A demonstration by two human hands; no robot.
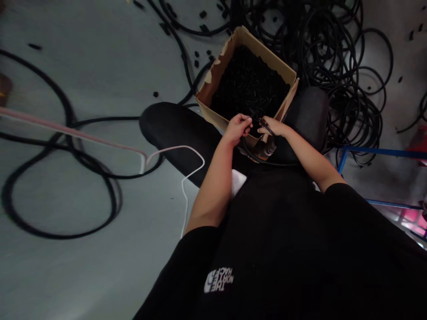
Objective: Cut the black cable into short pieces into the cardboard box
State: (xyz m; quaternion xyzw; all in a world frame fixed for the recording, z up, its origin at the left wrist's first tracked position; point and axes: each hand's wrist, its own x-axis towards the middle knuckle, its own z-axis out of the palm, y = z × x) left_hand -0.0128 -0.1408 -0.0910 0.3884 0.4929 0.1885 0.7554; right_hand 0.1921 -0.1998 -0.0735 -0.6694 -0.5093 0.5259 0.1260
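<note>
Above a grey floor [100, 271], a black hose [267, 127] slants from the right hand [272, 128], closed around it, toward the left hand [237, 127], whose grip is unclear, over a cardboard box [213, 116].

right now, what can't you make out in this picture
Head view: what the left hand holds, if anything; too small and dark.
Head view: bottom of the cardboard box; black pieces cover it.
Head view: rest of the white object; left forearm and black shirt cover it.
Head view: where the black hose at left leads; the left edge cuts it off.
</note>
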